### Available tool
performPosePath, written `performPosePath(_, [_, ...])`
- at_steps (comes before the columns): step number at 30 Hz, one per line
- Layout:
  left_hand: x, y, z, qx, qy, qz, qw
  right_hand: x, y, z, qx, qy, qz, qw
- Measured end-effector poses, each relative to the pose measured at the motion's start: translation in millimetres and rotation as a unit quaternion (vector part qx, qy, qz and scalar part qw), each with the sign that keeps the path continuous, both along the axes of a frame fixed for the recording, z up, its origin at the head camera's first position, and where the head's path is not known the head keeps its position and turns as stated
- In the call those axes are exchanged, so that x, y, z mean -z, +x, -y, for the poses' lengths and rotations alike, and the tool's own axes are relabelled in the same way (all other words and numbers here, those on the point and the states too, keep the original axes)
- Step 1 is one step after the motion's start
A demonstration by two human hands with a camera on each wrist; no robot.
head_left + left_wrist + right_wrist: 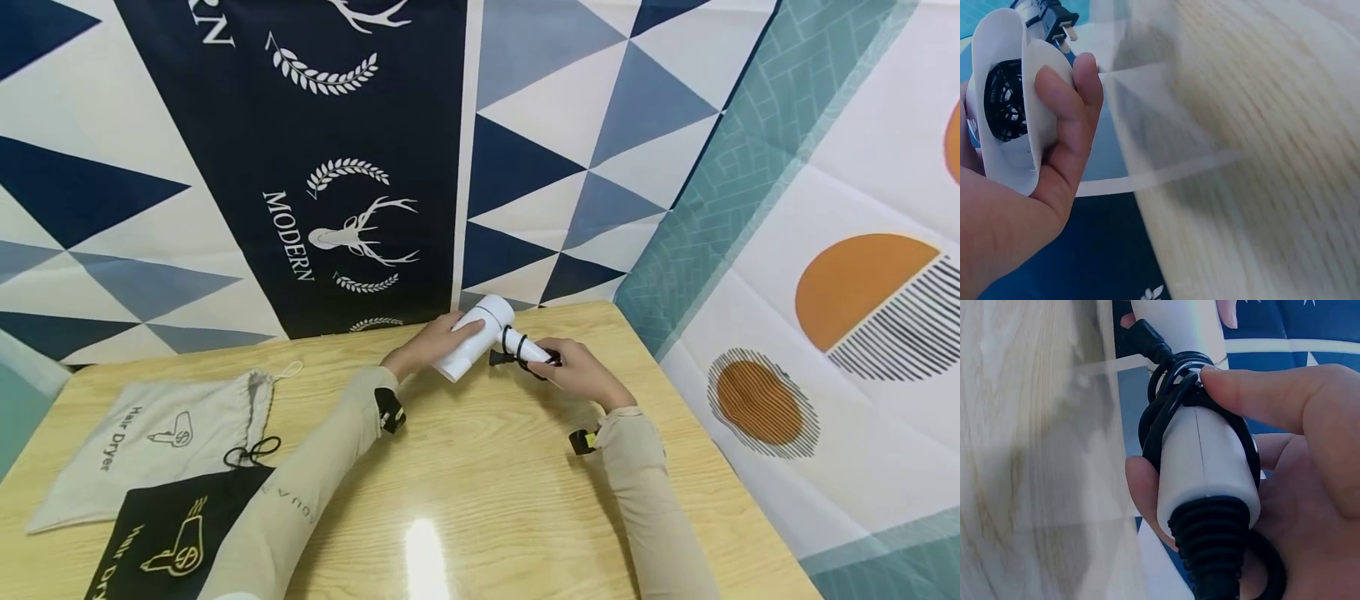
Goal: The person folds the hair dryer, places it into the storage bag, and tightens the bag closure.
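Observation:
Between both hands is a white hair dryer [489, 323], held over the back of the wooden table. My left hand [435, 343] grips its barrel near the flattened nozzle [999, 100], whose dark inner grille faces the left wrist view. My right hand [581, 371] holds the handle [1207, 450], fingers and thumb curled round it. A black power cord [1166, 419] is wound about the handle under the right thumb. The cord's plug [1061, 28] sticks out beside the handle, its two prongs showing.
At the table's left lie a pale drawstring pouch [150, 442] and a black pouch [172, 533], both printed with a hair dryer; my left sleeve overlaps the black one. A patterned cloth wall [360, 167] stands right behind the table, another [847, 333] along its right side.

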State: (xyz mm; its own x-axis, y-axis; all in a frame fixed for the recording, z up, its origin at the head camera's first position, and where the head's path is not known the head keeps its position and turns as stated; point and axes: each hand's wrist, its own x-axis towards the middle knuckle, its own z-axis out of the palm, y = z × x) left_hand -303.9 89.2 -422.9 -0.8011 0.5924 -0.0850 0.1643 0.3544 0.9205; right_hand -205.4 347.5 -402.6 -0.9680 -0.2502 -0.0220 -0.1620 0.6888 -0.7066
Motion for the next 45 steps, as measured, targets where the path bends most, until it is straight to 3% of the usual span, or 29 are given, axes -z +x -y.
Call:
performPosePath(9, [-28.5, 12.2, 24.5, -0.035, -0.001, -0.059, 0.9976, -18.0, 5.9, 18.8, 0.024, -0.020, -0.042, 0.9986])
performPosePath(14, [-44.9, 15.8, 35.3, -0.045, -0.012, -0.070, 0.9964, -27.9, 0.8, 24.6, 0.004, -0.024, -0.054, 0.9982])
performPosePath(18, [-49.9, 20.6, 45.6, -0.054, -0.011, -0.073, 0.9958, -31.5, -0.2, 30.7, -0.004, -0.026, -0.051, 0.9983])
performPosePath(21, [-51.6, 31.6, 55.1, -0.071, -0.019, -0.088, 0.9934, -28.5, 1.2, 38.0, -0.018, -0.038, -0.025, 0.9988])
performPosePath(26, [-62.0, 60.0, 68.6, -0.107, -0.047, -0.124, 0.9854, -24.8, 4.2, 49.8, -0.053, -0.073, 0.021, 0.9958])
performPosePath(32, [-78.2, 81.1, 79.3, -0.131, -0.050, -0.126, 0.9821, -32.2, 9.8, 60.0, -0.054, -0.097, 0.000, 0.9938])
performPosePath(36, [-80.8, 89.7, 88.6, -0.132, -0.055, -0.116, 0.9829, -35.2, 14.4, 66.9, -0.062, -0.102, 0.010, 0.9928])
performPosePath(45, [-72.8, 114.0, 113.7, -0.141, -0.061, -0.083, 0.9846, -33.4, 29.4, 84.5, -0.100, -0.098, 0.040, 0.9894])
